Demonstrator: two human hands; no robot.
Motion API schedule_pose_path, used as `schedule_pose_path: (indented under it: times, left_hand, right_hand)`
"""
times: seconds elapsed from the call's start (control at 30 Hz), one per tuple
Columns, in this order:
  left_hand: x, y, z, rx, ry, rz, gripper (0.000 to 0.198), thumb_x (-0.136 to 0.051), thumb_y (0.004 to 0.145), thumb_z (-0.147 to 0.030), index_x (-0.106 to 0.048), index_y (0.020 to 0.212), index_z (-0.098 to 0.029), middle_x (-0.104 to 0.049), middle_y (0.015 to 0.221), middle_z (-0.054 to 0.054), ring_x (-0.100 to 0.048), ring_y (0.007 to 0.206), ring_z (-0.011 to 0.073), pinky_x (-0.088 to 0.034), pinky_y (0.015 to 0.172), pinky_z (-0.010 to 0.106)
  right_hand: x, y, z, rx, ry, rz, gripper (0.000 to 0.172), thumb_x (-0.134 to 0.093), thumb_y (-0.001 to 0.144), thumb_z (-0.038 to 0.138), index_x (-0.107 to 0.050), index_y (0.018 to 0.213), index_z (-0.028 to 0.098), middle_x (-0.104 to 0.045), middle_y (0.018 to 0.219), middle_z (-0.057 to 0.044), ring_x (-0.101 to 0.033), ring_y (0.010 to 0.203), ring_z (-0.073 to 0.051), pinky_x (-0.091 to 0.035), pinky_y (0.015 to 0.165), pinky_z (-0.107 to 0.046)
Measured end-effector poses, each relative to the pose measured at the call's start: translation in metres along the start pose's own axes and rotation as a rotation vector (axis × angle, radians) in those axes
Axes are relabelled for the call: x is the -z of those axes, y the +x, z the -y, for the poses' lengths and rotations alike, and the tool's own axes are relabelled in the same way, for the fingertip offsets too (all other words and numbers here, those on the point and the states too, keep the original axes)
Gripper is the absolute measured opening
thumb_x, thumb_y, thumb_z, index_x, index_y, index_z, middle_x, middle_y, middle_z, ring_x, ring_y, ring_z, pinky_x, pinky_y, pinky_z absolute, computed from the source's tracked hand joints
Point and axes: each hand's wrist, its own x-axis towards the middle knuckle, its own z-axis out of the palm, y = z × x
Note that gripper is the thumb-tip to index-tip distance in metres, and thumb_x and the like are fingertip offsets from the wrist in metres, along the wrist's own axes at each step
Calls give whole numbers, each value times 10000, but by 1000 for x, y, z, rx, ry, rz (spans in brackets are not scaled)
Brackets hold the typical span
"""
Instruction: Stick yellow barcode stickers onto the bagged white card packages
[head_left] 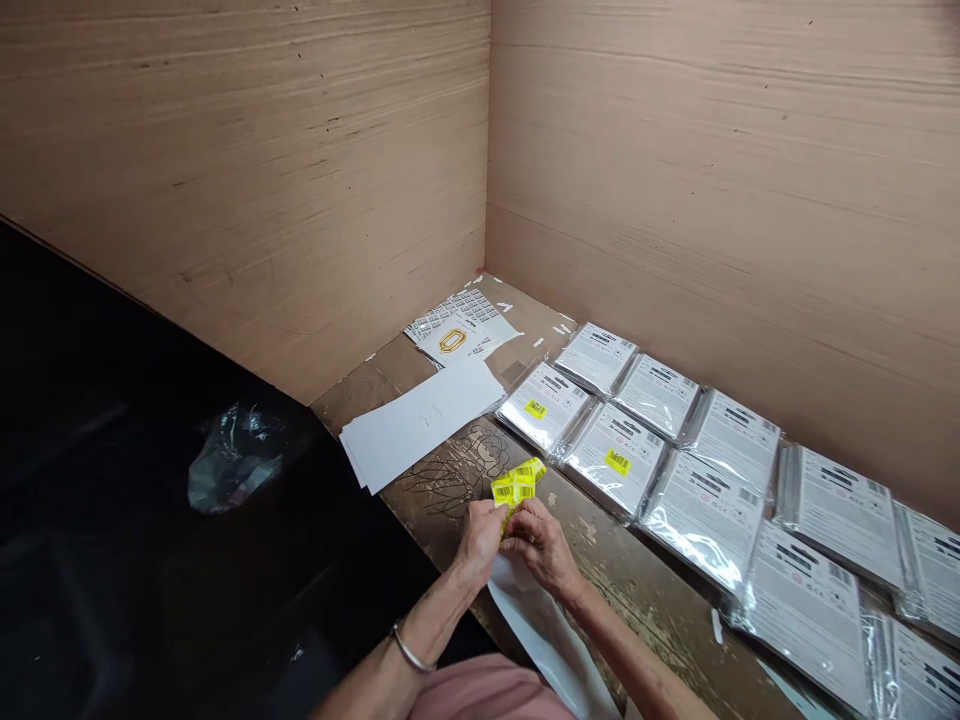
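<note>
Yellow barcode sticker sheet (516, 484) at the lower centre of the frame, held between two hands that are together, nearly touching. The left hand (480, 540) pinches the sheet at its lower left edge. On the other side, the right hand (541, 548) has thumb and fingers bent in against the lower right edge; whether they are clamped on the sheet or on one sticker is hidden. The sheet projects beyond the fingertips, its long axis slanting toward the upper right of the frame. Below the hands, a white paper strip (551, 640) runs to the bottom edge, slanting lower right; I cannot tell whether it is one piece with the yellow part.

The bearing that counts, I judge, is from the sheet to the clear-wrapped retail packs, which lie to the right of both hands, in two rows slanting from the centre to the lower right. The right hand is the nearer. In the front row, the first pack (546, 385) and the second pack (628, 432) each bear a yellow sticker; the third pack (705, 515) shows none on its face. That third one lies right of the right hand, well apart from it, its hang-hole edge turned toward the back row.
</note>
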Motion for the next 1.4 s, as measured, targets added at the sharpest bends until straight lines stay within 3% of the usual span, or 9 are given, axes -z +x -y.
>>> schedule_pose_path:
  times: [0.13,0.2,0.33,0.63,0.83,0.93,1.03,1.4]
  left_hand:
    - [2,0,-2,-9,-11,23,149,-606,530,-232,-575,486,-93,-510,471,2,-404,452,84,-260,433,209]
    - [2,-2,-3,15,-31,17,162,-614,523,-246,-563,481,-98,-490,447,-6,-396,424,79,-261,420,208]
    - [2,-5,-5,82,-85,9,207,-642,481,-294,-587,533,-102,-533,478,16,-445,417,103,-311,412,225]
    - [5,-4,0,73,-95,-94,127,-624,438,-197,-530,432,-112,-481,415,-13,-417,405,89,-280,394,206]
    - [5,-2,2,36,-86,-129,168,-641,439,-161,-487,391,-115,-429,373,-40,-356,370,57,-246,388,195]
    - [5,-3,0,42,-106,-105,160,-656,432,-195,-517,419,-115,-473,396,-21,-409,387,82,-288,400,208]
    - [5,-4,-3,50,-129,-68,165,-668,426,-232,-561,460,-111,-531,444,7,-464,424,110,-336,428,227]
    - [10,-3,6,49,-91,-101,202,-682,420,-232,-521,420,-109,-493,411,-2,-424,410,97,-293,414,219]
  right_hand:
    - [0,1,1,-30,-3,12,98,-619,703,173,-546,637,172,-496,725,-7,-460,765,-153,-376,662,-258]
    - [1,-1,2,-20,3,17,30,-606,720,193,-585,742,187,-497,762,-14,-464,780,-154,-386,677,-263]
    - [1,-6,3,55,-60,46,135,-555,767,235,-613,889,228,-493,825,-36,-464,803,-160,-399,696,-281]
    - [-8,-11,2,110,-92,0,142,-471,813,185,-599,860,225,-534,826,-41,-461,808,-163,-395,707,-291]
    - [-9,-9,2,120,-121,23,160,-447,812,165,-527,674,180,-498,736,-33,-433,754,-161,-380,658,-287]
    - [-5,-9,3,98,-113,31,54,-510,793,211,-554,820,192,-506,811,-41,-447,780,-162,-391,675,-286]
    - [-2,-9,4,121,-149,64,164,-491,809,223,-556,959,223,-512,863,-54,-459,811,-170,-397,695,-294]
    - [-6,-11,4,134,-70,3,121,-481,813,218,-600,837,223,-552,799,-38,-483,788,-162,-396,695,-286]
